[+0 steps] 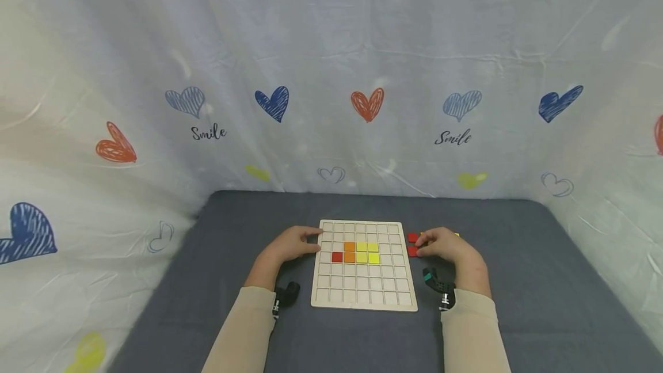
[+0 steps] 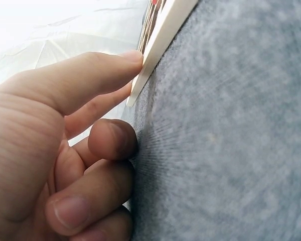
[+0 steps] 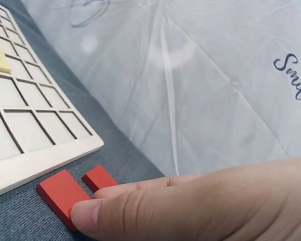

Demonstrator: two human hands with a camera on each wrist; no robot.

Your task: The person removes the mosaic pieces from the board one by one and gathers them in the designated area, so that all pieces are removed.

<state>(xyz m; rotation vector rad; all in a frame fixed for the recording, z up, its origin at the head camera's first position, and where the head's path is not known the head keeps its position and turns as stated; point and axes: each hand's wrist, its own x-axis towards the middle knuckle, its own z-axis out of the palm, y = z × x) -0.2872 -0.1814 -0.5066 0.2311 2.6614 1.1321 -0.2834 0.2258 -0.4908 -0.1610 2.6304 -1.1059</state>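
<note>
My left hand (image 1: 291,244) is at the left edge of a pale wooden grid board (image 1: 362,298), its thumb and index fingertips touching that edge. In the left wrist view the other fingers (image 2: 98,193) bend in over the grey cloth. Orange tiles (image 1: 349,246), yellow tiles (image 1: 367,252) and one red tile (image 1: 337,257) sit in the middle cells. Beside the board's right edge, my right hand (image 1: 445,243) has its thumb against a loose red tile (image 3: 62,193). A second red tile (image 3: 99,176) lies just beyond. My fingers partly hide both.
Orange-yellow pieces (image 1: 457,235) peek out behind my right hand, mostly covered. A dark grey cloth (image 1: 248,206) covers the table. White curtain (image 1: 331,143) with printed hearts hangs behind and at both sides. A wrist camera strap (image 1: 440,286) is on each wrist.
</note>
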